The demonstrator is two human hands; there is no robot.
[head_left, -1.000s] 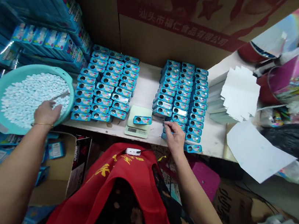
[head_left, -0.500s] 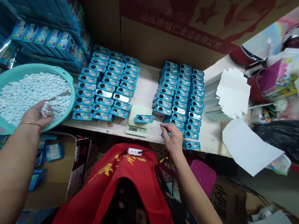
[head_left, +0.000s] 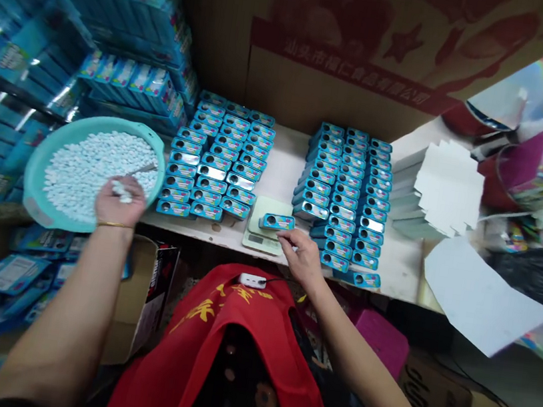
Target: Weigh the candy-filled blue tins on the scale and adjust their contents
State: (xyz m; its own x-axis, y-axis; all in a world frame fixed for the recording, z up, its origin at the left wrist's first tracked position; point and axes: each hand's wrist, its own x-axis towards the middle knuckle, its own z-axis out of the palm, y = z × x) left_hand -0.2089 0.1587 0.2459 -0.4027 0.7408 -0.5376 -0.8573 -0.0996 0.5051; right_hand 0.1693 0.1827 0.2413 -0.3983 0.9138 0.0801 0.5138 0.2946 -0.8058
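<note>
My left hand (head_left: 121,201) is over the near right side of a turquoise basin (head_left: 32,197), curled around several small white candies (head_left: 122,195). More white candies (head_left: 88,164) fill the basin, and a metal scoop (head_left: 143,169) rests among them. A blue tin with a dark round hole (head_left: 277,222) lies on a pale kitchen scale (head_left: 262,242). At the tin's lower right corner is my right hand (head_left: 302,256), thumb and forefinger pinched together. Whatever lies between those fingertips is too small to make out, and I cannot tell whether they touch the tin.
Rows of blue tins stand left (head_left: 213,168) and right (head_left: 346,194) of the scale. A large cardboard box (head_left: 297,92) backs the table. Wrapped blue packs (head_left: 131,86) pile up at the left. White card sheets (head_left: 448,188) sit at the right. Below the basin is an open carton (head_left: 134,299).
My right hand has moved left from the right-hand tins to the scale. My left hand has shifted a little right over the basin, with candies in it. The camera view has turned left.
</note>
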